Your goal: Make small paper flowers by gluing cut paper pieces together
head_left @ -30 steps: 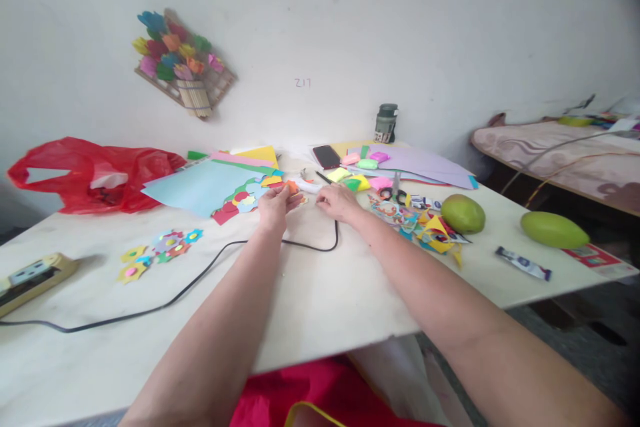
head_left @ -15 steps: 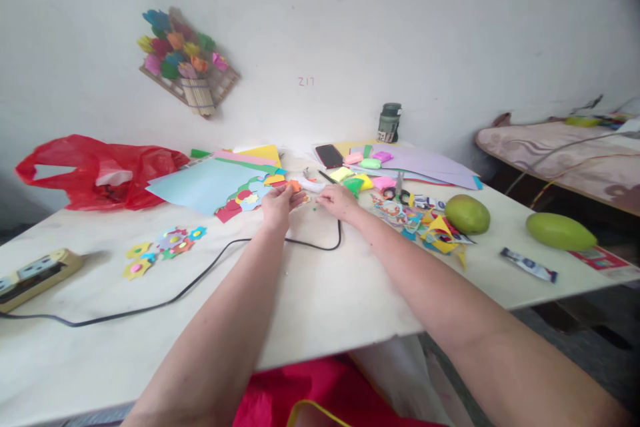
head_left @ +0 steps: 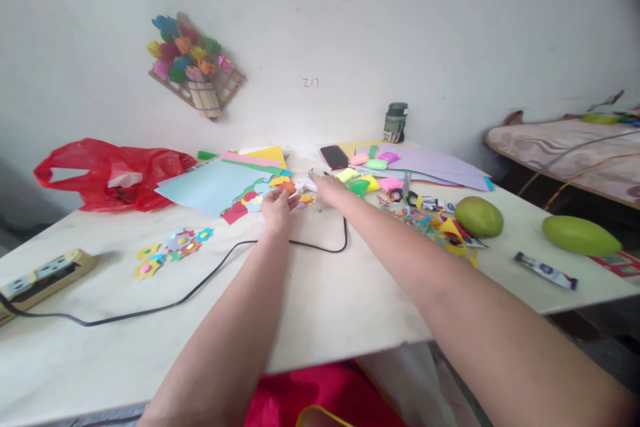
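Near the middle of the table, my left hand point(head_left: 278, 209) is closed on an orange paper piece point(head_left: 286, 187). My right hand point(head_left: 327, 191) reaches beside a white object point(head_left: 305, 185), which looks like a glue gun; its fingers are curled and partly hidden, so their hold on it cannot be made out. A yellow paper flower point(head_left: 307, 199) lies between the hands. Cut paper circles and scalloped pieces point(head_left: 249, 199) are to the left of my left hand. Green clay point(head_left: 358, 187) sits right of my right hand.
A black cord point(head_left: 185, 297) crosses the table from the power strip point(head_left: 47, 275). Paper flowers point(head_left: 176, 243) and a red bag point(head_left: 120, 177) are at left. Phone point(head_left: 334, 157), scissors point(head_left: 406, 192), paper scraps point(head_left: 445, 230), mangoes point(head_left: 479, 216) and a tube point(head_left: 545, 270) are at right.
The view has shifted slightly, so things appear further right. My right hand has moved forward and left, nearer the white object. My left hand still holds the orange piece.
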{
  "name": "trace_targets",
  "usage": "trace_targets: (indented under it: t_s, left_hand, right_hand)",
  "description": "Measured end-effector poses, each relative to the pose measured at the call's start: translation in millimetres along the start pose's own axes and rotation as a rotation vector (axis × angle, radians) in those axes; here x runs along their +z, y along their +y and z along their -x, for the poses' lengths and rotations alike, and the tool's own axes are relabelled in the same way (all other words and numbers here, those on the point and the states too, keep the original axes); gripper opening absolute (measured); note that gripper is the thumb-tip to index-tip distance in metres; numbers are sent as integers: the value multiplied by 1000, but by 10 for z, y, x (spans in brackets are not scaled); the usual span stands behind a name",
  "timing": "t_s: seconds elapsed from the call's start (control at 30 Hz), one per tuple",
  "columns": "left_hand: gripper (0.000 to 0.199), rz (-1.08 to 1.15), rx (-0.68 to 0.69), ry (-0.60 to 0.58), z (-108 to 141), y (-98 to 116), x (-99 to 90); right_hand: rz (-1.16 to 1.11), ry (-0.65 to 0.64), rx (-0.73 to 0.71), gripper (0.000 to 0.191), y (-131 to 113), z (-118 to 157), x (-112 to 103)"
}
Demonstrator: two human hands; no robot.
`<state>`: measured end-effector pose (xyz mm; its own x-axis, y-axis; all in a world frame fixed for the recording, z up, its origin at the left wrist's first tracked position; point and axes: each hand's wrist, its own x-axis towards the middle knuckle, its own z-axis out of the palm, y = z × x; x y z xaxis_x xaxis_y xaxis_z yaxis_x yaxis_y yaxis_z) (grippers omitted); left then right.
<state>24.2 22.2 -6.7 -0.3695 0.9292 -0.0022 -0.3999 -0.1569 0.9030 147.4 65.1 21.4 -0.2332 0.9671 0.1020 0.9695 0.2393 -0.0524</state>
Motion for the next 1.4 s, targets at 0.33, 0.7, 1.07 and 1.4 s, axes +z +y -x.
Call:
trace_targets:
  t_s: [0.33, 0.7, 1.07, 1.4]
  left_hand:
    - [8, 36, 191, 310, -143, 99, -54]
    - [10, 28, -122, -197, 57, 6, -20]
    - [10, -63, -166, -382, 11, -9, -76]
    - [10, -75, -202, -505, -48, -11, -140]
  right_hand:
    - [-383, 85, 180, 46, 161, -191, 76]
    - [-1333, 259, 73, 23, 340, 296, -13]
    - [-1285, 79, -24, 36, 460, 790, -100]
    - [-1164, 35, -46, 33, 616, 839, -214]
